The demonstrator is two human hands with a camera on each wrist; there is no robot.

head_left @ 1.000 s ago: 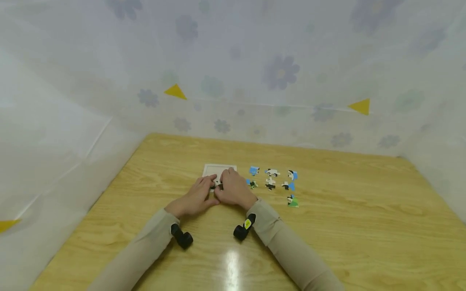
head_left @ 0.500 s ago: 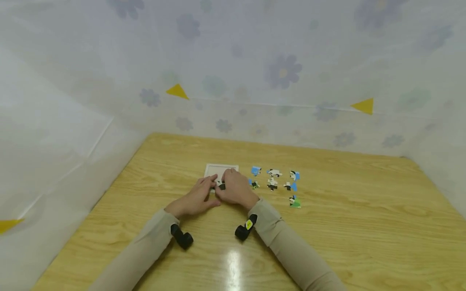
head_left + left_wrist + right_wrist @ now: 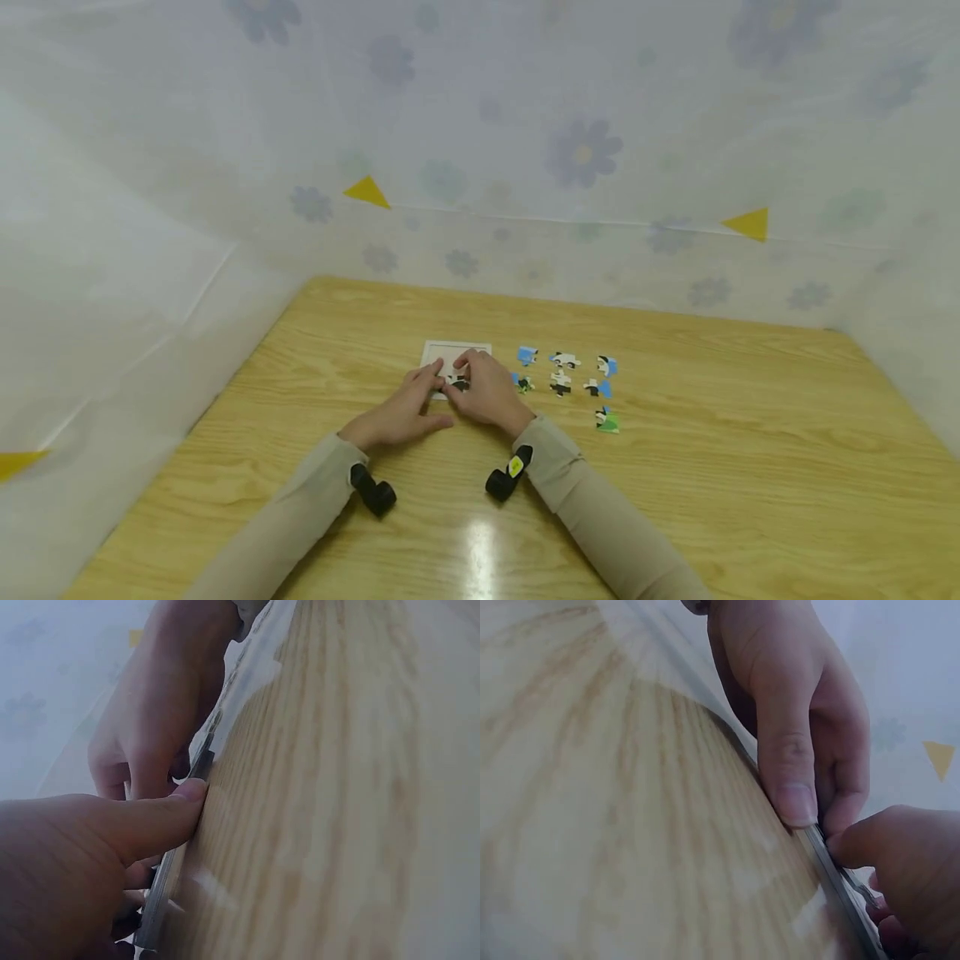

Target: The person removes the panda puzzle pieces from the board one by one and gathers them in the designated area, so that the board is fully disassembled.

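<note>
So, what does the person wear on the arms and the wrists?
Both arms have long beige sleeves, left sleeve and right sleeve, reaching the wrists. Each wrist carries a small black camera: the left camera is plain black, the right camera has a yellow mark. The hands are bare.

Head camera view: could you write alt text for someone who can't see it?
A person's left hand and right hand meet over a small white puzzle tray on a wooden table, fingers on a dark puzzle piece. Seven loose pieces lie to the right.
</note>
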